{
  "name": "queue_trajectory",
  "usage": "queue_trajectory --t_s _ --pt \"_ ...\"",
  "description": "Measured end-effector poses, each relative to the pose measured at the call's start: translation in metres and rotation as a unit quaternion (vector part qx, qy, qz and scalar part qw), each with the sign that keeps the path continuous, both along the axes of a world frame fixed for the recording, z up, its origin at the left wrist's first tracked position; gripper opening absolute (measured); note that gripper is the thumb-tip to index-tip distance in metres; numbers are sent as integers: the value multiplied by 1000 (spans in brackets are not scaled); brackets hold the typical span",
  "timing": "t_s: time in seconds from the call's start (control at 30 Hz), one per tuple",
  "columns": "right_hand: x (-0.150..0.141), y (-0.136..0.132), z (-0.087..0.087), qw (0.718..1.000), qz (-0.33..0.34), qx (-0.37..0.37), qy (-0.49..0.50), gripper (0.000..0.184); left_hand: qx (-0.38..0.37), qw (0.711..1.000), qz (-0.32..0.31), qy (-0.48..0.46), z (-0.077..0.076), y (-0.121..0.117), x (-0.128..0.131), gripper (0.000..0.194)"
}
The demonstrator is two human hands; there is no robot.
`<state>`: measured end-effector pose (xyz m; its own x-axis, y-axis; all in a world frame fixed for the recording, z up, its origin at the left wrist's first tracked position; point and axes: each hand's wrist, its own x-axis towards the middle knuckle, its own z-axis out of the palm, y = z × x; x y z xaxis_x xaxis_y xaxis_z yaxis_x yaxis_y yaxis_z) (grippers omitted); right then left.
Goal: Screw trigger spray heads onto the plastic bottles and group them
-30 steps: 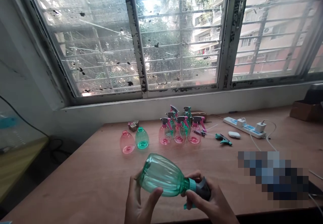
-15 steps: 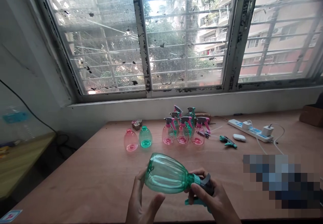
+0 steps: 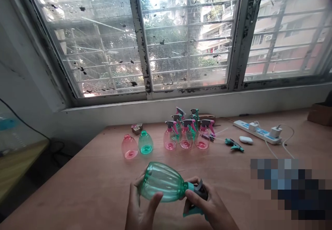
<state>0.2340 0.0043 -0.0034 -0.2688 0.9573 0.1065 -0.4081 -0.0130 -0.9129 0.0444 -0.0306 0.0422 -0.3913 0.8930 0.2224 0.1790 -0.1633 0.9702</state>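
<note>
A clear green spray bottle (image 3: 163, 182) lies sideways in the air between my hands, its base to the left. My left hand (image 3: 141, 202) cups the base end, with the thumb in front and the fingers mostly hidden behind. Around the neck and the dark grey spray head, my right hand (image 3: 204, 200) is closed. The turquoise trigger (image 3: 193, 211) points down below that hand. Behind the held bottle stand a pink bottle (image 3: 129, 147) and a green bottle (image 3: 145, 143), both without spray heads.
Several spray bottles with heads (image 3: 186, 138) cluster near the window wall. A loose turquoise spray head (image 3: 234, 145), a white case (image 3: 246, 140) and a power strip (image 3: 259, 131) lie to the right. Small boxes (image 3: 137, 128) sit at the back left. A blurred patch covers the right front.
Both hands and the held bottle appear slightly lower and farther left in view. My left thumb now overlaps the bottle's side. The camera view has shifted a little.
</note>
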Motion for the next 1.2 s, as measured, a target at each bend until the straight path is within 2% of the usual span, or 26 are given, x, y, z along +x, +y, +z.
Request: queue_trajectory --t_s 0.07,0.17,0.27,0.37,0.5,0.63,0.77,0.87,0.93,1.0,1.07,1.13,1.2 --pt "0 3 -1 1000 -4 -13 1 39 11 1000 14 4 -2 5 0 57" --pt "4 6 -3 998 7 -56 28 42 42 997 -18 54 -6 7 -4 53" --pt "7 7 -4 996 25 -77 35 43 33 995 -37 84 -8 6 -7 52" --pt "6 6 -3 998 5 -52 25 40 6 998 -39 50 -7 7 -5 61" --pt "3 7 3 999 -8 -40 35 40 -1 1000 -4 1 2 12 0 54" --pt "5 11 6 996 -21 -60 63 37 21 997 -54 47 10 13 -2 50" --pt "8 14 4 995 -5 -81 63 40 4 993 -84 86 10 9 -5 52" --pt "9 12 6 998 -6 -52 29 38 -8 997 -49 53 7 12 -1 57" --pt "9 10 7 1000 -18 -9 -16 34 -24 999 -10 32 6 15 4 54" --pt "8 9 8 999 -39 14 -27 32 -21 1000 4 22 5 18 9 51" --pt "8 9 6 999 -45 -8 13 34 6 1000 -27 10 7 16 13 50" --pt "8 11 3 996 -19 -52 63 35 26 998 -65 -3 9 11 13 50" --pt "9 12 2 995 3 -75 71 36 19 996 -82 -12 10 4 10 51"
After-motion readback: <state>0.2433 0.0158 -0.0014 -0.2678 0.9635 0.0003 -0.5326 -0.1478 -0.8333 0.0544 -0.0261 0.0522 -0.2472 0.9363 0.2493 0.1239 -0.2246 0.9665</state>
